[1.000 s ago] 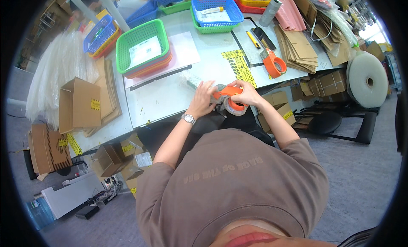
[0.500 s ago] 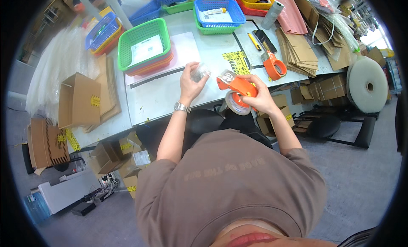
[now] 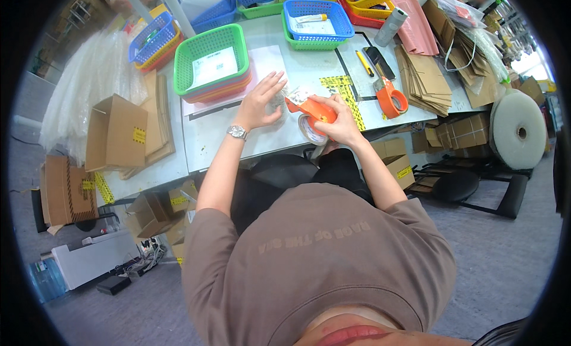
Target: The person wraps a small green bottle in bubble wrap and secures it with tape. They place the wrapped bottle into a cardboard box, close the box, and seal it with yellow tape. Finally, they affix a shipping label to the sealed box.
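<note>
My right hand (image 3: 339,121) is closed round an orange tape dispenser (image 3: 321,110), its tape roll (image 3: 310,130) hanging below over the table's front edge. The dispenser's metal head points left, right beside a small clear plastic-wrapped bundle (image 3: 277,101). Thumb and fingers of my left hand (image 3: 260,102) are spread around that bundle, gripping it just above the white table (image 3: 220,141). What the wrap contains cannot be made out. Whether the tape touches the bundle is also unclear.
Stacked green baskets (image 3: 211,60) and a blue basket (image 3: 318,22) stand behind my hands. An open carton (image 3: 116,135) sits left. To the right lie a second tape dispenser (image 3: 391,99), a yellow cutter (image 3: 364,63), a phone (image 3: 380,61) and flat cardboard (image 3: 423,81).
My right hand has brought the tape dispenser left, up to the clear bundle. My left hand has shifted slightly left, its fingers now straighter around the bundle. The view has moved a little.
</note>
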{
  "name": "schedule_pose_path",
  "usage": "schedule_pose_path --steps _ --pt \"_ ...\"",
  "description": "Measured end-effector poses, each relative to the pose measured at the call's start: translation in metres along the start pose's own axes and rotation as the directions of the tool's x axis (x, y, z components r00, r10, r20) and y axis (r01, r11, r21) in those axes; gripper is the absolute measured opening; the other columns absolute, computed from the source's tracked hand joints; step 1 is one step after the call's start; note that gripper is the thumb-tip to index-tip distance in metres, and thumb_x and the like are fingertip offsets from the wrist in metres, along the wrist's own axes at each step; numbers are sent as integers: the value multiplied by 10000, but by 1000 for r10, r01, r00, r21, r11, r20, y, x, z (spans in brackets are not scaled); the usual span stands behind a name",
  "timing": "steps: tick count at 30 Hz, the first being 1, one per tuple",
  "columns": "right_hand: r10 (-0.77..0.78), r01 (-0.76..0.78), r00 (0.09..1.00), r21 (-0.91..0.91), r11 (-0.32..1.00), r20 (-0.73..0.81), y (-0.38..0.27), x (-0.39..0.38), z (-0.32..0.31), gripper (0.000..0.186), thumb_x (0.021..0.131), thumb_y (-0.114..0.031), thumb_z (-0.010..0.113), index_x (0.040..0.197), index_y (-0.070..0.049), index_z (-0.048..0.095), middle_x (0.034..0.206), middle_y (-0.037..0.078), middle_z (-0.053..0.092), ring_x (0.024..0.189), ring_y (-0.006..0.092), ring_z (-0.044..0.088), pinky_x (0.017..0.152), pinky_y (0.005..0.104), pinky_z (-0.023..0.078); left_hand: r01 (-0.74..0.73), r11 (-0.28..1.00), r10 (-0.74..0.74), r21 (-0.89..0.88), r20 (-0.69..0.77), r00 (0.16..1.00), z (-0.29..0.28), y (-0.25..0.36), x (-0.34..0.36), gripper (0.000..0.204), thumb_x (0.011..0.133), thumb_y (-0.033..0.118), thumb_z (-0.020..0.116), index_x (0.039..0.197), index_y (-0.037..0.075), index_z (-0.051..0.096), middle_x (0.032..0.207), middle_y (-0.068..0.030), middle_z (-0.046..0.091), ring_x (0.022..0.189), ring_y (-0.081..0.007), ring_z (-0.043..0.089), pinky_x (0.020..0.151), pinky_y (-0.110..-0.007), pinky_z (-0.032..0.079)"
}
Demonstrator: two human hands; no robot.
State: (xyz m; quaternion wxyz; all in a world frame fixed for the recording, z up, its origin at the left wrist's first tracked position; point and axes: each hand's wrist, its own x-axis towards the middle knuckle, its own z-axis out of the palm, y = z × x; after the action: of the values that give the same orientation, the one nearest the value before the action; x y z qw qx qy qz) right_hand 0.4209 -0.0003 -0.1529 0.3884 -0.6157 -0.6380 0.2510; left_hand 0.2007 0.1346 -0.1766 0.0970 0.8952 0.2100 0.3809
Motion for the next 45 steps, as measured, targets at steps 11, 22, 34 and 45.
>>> schedule_pose_path --steps 11,22,34,45 --pt "-69 72 997 -116 991 36 -11 4 17 630 628 -289 739 1240 -165 653 949 100 515 884 251 587 822 358 495 666 735 -668 129 306 678 29 -19 45 596 944 566 424 886 53 724 881 -185 708 872 -358 678 772 -432 521" --pt "130 19 955 -490 871 268 -18 9 -1 606 602 -333 738 1179 -158 676 1040 149 552 868 332 647 811 419 535 512 842 -539 171 270 798 24 -5 47 578 717 652 657 734 76 689 682 -133 679 647 -285 672 592 -392 517" --pt "544 94 712 -829 552 443 4 51 -28 385 542 -259 770 872 -64 742 951 163 705 912 286 696 773 368 564 231 657 -340 718 9 941 47 -19 22 237 858 364 650 826 130 642 733 -32 687 750 -237 669 604 -387 508" --pt "-87 -24 993 -865 501 -78 129 35 -5 693 693 -334 751 1305 -101 526 1267 159 473 1163 304 496 930 530 419 106 698 -163 708 14 986 34 -14 14 698 783 712 566 548 65 678 585 -61 622 684 -231 559 558 -379 350"
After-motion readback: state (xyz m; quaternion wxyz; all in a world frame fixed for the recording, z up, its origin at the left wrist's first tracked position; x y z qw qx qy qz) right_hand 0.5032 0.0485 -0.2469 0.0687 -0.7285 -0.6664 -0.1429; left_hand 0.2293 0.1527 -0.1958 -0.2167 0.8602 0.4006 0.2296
